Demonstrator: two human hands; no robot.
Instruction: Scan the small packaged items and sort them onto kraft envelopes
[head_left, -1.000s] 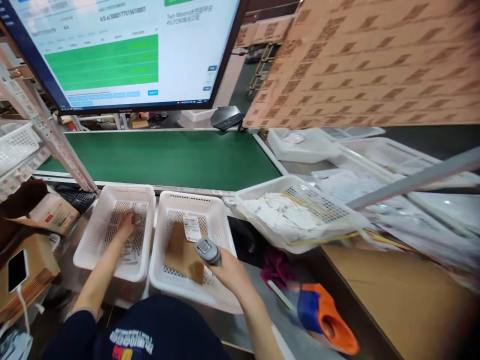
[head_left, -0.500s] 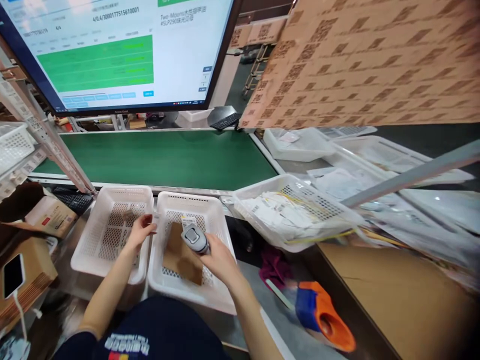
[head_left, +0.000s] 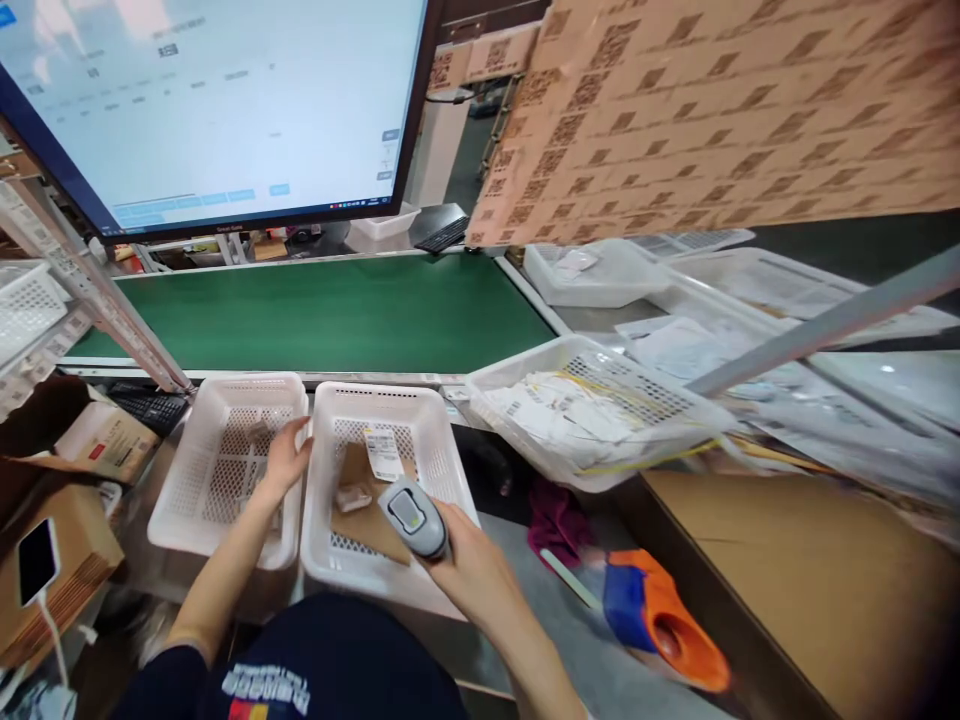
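My right hand (head_left: pixel 469 560) grips a grey barcode scanner (head_left: pixel 414 517) over the right white basket (head_left: pixel 319 545). In that basket lie a flat brown cardboard piece (head_left: pixel 379 528), a white printed label (head_left: pixel 384 455) and a small clear packet (head_left: pixel 355 497) resting on the cardboard. My left hand (head_left: pixel 286 458) is over the right side of the left white basket (head_left: pixel 172 515), with fingers apart and nothing visible in them. A few small clear packets (head_left: pixel 259 432) sit in the left basket, partly hidden by my arm.
A monitor (head_left: pixel 225 130) hangs above a green conveyor belt (head_left: pixel 337 315). To the right stand a basket of white slips (head_left: pixel 562 415), an orange and blue tape dispenser (head_left: pixel 660 620) and a large cardboard box (head_left: pixel 795 570). A phone (head_left: pixel 37 562) lies on stacked cardboard at left.
The scanner has moved slightly right and down. My left fingers have spread. A small clear packet now shows on the cardboard, and the label is more exposed. The screen's green block is gone.
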